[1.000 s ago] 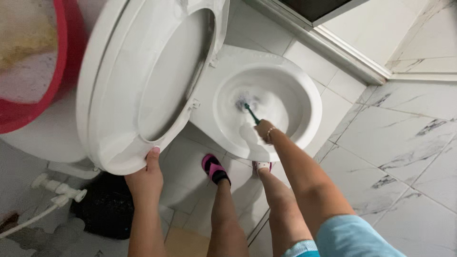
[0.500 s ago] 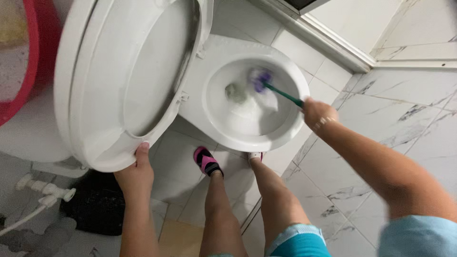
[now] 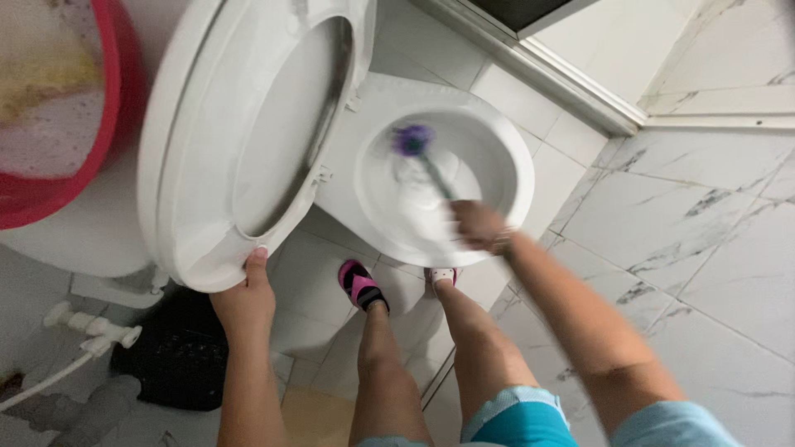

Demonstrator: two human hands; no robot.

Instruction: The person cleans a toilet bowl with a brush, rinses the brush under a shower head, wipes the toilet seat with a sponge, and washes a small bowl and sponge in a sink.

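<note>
One blurred purple-headed toilet brush (image 3: 416, 145), green handle

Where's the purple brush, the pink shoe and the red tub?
purple brush (image 3: 412, 139), head view, on its bristle head.
pink shoe (image 3: 358, 284), head view, on its top.
red tub (image 3: 124, 108), head view, on its rim.

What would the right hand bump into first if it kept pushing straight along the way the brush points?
Most likely the inner wall of the toilet bowl. The right hand holds a brush aimed down into the bowl, its purple head near the far side; motion blur makes depth uncertain.
</note>
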